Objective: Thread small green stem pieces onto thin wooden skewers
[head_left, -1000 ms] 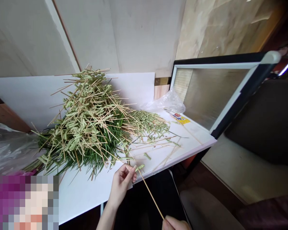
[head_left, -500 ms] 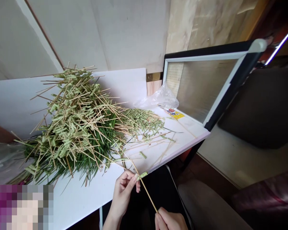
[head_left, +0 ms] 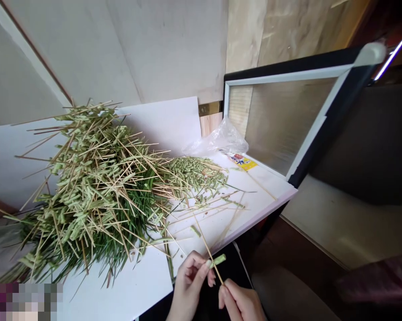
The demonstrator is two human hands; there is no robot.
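Observation:
My left hand (head_left: 191,281) pinches a short green stalk piece (head_left: 220,259) between thumb and fingers. A thin wooden skewer (head_left: 203,237) crosses at that piece, its upper part sloping up and left over the table edge. Lower down, my right hand (head_left: 239,301) is closed on the skewer's near end. Whether the skewer passes through the piece cannot be made out. To the left rises a big heap of skewers bearing green pieces (head_left: 87,178), over long dark green leaves (head_left: 134,200).
Loose cut green pieces (head_left: 194,174) lie on the white table (head_left: 150,272). Behind them are a clear plastic bag (head_left: 226,138) and a yellow packet (head_left: 246,162). A framed panel (head_left: 281,125) leans at the right. Single skewers lie near the table's edge.
Both hands have moved right and slightly down in the view, and they are closer together along the skewer. The camera view has shifted a little.

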